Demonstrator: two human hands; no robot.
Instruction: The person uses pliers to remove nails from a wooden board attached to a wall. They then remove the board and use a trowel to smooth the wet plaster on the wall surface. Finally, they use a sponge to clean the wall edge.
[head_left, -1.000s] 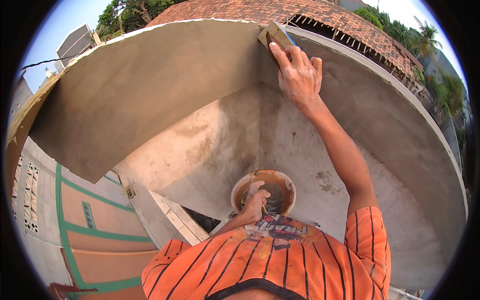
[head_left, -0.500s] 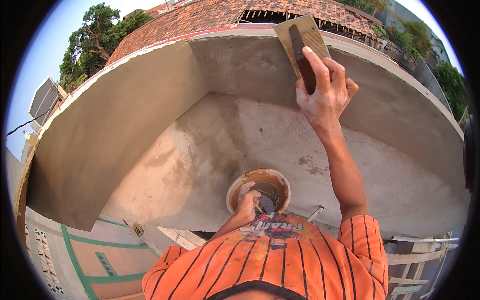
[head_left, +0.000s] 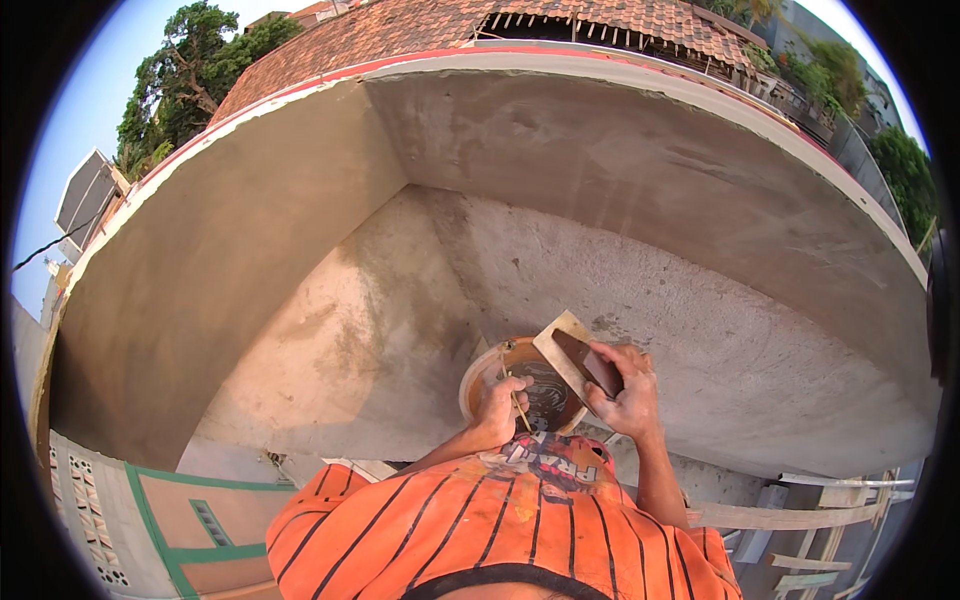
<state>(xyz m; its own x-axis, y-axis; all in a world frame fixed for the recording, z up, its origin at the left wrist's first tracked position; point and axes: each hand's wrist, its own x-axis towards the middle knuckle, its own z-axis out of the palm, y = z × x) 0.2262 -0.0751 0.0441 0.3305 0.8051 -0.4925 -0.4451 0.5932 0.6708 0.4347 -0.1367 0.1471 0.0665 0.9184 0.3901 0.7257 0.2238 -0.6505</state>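
My right hand is closed round the dark brown grip of a plastering float. The float's flat, pale board is tilted over the right rim of an orange-brown bucket. Wet grey mortar lies inside the bucket, partly hidden by the float and my hands. My left hand is at the bucket's left side, its fingers wrapped round a thin yellowish bar that crosses the bucket and looks like its handle. My shirt hides the bucket's near edge.
Smooth grey plaster covers the left wall face and the far wall face, which meet in a corner. Below them is a rougher, paler surface. Wooden boards are at the lower right. Beyond the wall rises a tiled roof.
My right hand has brought the float down from the far wall's top edge to the bucket. My left hand has stayed at the bucket, which appears slightly shifted.
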